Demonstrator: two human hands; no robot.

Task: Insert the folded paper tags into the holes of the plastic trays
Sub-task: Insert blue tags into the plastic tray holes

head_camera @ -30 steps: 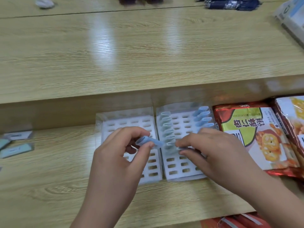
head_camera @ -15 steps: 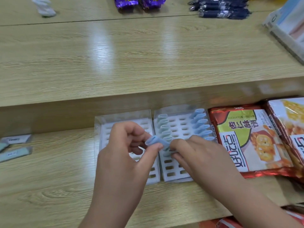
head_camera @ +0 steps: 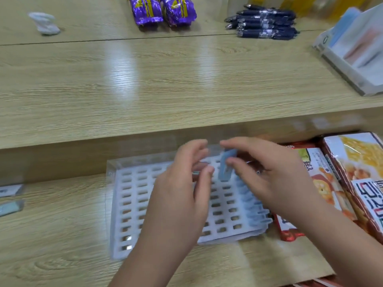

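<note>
Two white plastic trays with rows of holes lie side by side on the lower wooden surface, the left tray [head_camera: 128,204] and the right tray [head_camera: 226,216]. Folded blue tags [head_camera: 253,206] stand in the right tray's right-hand column. My right hand [head_camera: 275,183] pinches one folded blue paper tag [head_camera: 225,167] upright between thumb and forefinger, above the top of the right tray. My left hand [head_camera: 182,195] hovers over the seam between the trays with fingers loosely curled and nothing in them. The picture is motion-blurred.
Snack packets [head_camera: 323,183] lie right of the trays. Loose blue tags [head_camera: 10,206] sit at the left edge. On the raised shelf behind are purple packets [head_camera: 161,11], dark pens [head_camera: 263,21], a crumpled white item [head_camera: 44,22] and a clear box [head_camera: 352,52].
The folded blue tag went from my left hand's pinch into my right hand, which lifted it toward the tray's top. My left hand let go. The view tilted up.
</note>
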